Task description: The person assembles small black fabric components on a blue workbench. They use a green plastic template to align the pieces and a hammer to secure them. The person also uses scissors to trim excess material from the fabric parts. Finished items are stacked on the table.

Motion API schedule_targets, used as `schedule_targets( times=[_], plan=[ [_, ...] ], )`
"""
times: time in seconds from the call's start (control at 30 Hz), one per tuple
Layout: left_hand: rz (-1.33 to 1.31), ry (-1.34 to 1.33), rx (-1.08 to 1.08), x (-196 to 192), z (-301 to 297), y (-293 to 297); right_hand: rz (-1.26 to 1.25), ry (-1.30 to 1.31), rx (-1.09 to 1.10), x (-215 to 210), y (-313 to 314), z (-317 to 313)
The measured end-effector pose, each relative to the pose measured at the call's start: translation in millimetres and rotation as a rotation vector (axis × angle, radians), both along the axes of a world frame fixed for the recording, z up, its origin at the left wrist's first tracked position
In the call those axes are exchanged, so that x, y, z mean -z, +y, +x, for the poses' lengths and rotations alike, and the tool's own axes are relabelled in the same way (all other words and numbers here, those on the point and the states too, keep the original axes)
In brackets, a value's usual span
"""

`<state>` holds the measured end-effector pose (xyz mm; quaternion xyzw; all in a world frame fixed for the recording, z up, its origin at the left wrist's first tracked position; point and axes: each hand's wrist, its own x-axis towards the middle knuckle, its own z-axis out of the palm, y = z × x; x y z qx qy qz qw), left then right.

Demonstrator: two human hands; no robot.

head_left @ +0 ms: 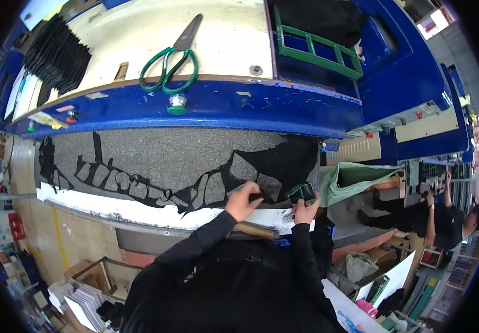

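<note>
Black fabric (pixel 286 158) with several cut-out openings lies across a scratched grey cutting board (pixel 167 147). My right hand (pixel 306 210) grips a small green-edged cutting die (pixel 300 192), tilted over the fabric's near right part. To its left, my left hand (pixel 241 202) is closed, thumb and fingers pinching what looks like a small dark fabric piece (pixel 257 196). It is just above the fabric's near edge. The fingers partly hide that piece, so its shape cannot be made out.
Green-handled scissors (pixel 175 58) and a stack of black cut pieces (pixel 56 53) lie on the blue machine's pale top. A larger green frame (pixel 320 50) stands at the far right. A pale green sack (pixel 356 180) hangs beside the board; a co-worker (pixel 444 219) stands farther right.
</note>
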<state>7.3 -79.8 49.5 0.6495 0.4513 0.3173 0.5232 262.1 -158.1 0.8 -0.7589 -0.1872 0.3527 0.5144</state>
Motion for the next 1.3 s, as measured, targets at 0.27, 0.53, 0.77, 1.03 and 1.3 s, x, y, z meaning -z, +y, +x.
schedule_targets(
  times=[0.27,0.53,0.77,1.03,1.3],
  plan=[
    [-0.393,-0.276,-0.2,20,-73,31,-0.094,-0.93,-1.109,-112,120,-4],
    [-0.142,0.072,-0.181,28,-45,66,0.138,-0.888,-1.161,-60,158,-19],
    [0.205,0.399,0.036,19,-5,91,-0.121,-0.49,-0.758,-23,114,-24],
    [0.338,0.411,0.075,45,1,90,-0.081,-0.457,-0.708,-32,106,-13],
    [0.388,0.409,0.042,49,4,95,-0.013,-0.413,-0.697,-21,100,-10]
  ],
)
